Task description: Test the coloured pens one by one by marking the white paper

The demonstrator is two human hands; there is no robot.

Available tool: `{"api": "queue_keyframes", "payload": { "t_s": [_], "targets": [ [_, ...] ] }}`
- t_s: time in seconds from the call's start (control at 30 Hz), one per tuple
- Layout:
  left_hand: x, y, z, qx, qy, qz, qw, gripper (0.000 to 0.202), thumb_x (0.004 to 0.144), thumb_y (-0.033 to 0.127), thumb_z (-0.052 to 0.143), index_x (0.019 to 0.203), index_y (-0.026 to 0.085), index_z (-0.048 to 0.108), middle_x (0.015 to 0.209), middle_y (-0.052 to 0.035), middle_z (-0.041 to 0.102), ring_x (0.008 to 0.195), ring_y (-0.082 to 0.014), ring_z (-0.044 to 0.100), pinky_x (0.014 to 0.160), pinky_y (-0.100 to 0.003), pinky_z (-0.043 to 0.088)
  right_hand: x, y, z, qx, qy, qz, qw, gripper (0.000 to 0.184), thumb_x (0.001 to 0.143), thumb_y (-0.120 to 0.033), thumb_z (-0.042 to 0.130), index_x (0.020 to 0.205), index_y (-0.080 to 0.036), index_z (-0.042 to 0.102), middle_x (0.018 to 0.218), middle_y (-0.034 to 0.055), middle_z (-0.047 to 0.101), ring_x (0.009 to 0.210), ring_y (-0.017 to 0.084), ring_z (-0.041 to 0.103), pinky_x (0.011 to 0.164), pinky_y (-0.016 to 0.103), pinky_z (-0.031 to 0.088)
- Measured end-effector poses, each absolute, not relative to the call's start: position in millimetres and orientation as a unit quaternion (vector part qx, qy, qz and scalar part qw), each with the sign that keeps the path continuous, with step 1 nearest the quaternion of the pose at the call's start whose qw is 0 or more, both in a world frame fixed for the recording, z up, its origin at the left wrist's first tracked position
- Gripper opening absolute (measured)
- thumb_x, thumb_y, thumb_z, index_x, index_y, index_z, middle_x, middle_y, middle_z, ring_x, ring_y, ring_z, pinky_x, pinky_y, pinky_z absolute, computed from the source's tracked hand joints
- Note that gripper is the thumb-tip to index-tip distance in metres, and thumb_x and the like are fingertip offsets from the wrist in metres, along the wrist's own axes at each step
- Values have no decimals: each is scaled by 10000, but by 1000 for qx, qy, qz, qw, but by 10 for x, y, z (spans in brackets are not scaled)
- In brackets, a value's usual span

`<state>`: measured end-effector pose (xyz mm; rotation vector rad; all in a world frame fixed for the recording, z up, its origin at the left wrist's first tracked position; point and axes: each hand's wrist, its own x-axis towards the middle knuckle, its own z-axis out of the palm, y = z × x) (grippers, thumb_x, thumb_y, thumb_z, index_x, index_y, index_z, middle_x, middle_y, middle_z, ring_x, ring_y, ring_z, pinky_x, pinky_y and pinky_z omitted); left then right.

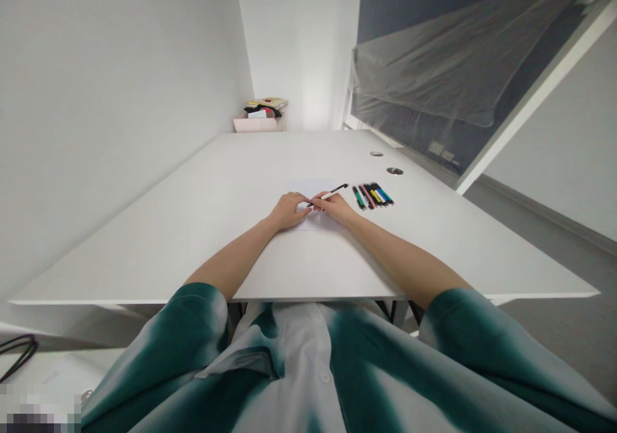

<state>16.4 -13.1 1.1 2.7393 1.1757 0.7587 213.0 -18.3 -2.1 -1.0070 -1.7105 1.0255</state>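
My right hand [336, 207] grips the pen [333, 193] over the paper [304, 186] (tip touching or not, I can't quite tell); my left hand [288, 211] rests uncurled there, and too light a press could let the sheet skid.

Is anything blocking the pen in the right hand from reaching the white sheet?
Nothing visible is. The right hand holds the pen with its tip down at the sheet. The left hand rests close beside the tip, and the other pens lie off to the right.
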Motion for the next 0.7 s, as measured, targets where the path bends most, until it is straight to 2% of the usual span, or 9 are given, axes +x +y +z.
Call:
{"api": "queue_keyframes", "payload": {
  "t_s": [0.1, 0.23, 0.33, 0.4, 0.53, 0.6, 0.7],
  "targets": [
    [195, -124, 7, 896, 378, 232, 25, 284, 931, 309, 472, 1021, 189, 713, 1064, -85, 723, 1011, -227, 635, 956, -406, 460, 2134, -184, -10, -406, -666, 435, 449, 312, 703, -483, 705, 741, -174, 680, 694, 38, 692, 655, 147, 580, 659, 269, 446],
    [140, -87, -4, 883, 416, 217, 13, 301, 933, 316, 468, 1013, 184, 726, 1049, -91, 726, 999, -236, 636, 944, -406, 464, 2220, -119, 18, -426, -594, 481, 483, 333, 655, -486, 744, 720, -168, 673, 664, 41, 679, 596, 123, 546, 596, 247, 423],
    [78, -69, 14, 870, 451, 198, 8, 323, 930, 315, 457, 1033, 178, 731, 1070, -100, 721, 1027, -250, 629, 957, -413, 460, 2292, -76, 51, -429, -547, 502, 514, 342, 652, -481, 749, 771, -170, 667, 649, 26, 665, 564, 108, 534, 566, 228, 403],
    [48, -64, 29, 864, 466, 188, 5, 340, 930, 317, 446, 1051, 177, 731, 1089, -101, 718, 1050, -255, 622, 967, -413, 457, 2324, -68, 79, -433, -539, 504, 516, 360, 705, -517, 692, 807, -173, 660, 662, 31, 666, 568, 113, 545, 569, 228, 406],
    [21, -58, 38, 860, 481, 170, 1, 359, 928, 332, 433, 1072, 190, 729, 1116, -87, 718, 1066, -251, 617, 979, -406, 456, 2351, -88, 145, -467, -547, 499, 484, 485, 847, -596, 432, 891, -167, 655, 739, 86, 698, 667, 167, 623, 626, 257, 459],
    [17, -57, 35, 859, 485, 163, -1, 363, 928, 335, 429, 1076, 197, 730, 1123, -82, 720, 1068, -250, 618, 981, -400, 456, 2352, -104, 167, -472, -554, 500, 469, 508, 880, -562, 354, 939, -157, 655, 798, 112, 715, 736, 188, 651, 662, 271, 483],
    [12, -58, 27, 863, 479, 161, -4, 369, 932, 333, 426, 1070, 189, 736, 1122, -89, 721, 1067, -253, 619, 978, -393, 455, 2346, -116, 172, -468, -552, 512, 463, 457, 890, -486, 348, 979, -151, 646, 850, 122, 718, 773, 191, 658, 691, 277, 495]
  ]
}}
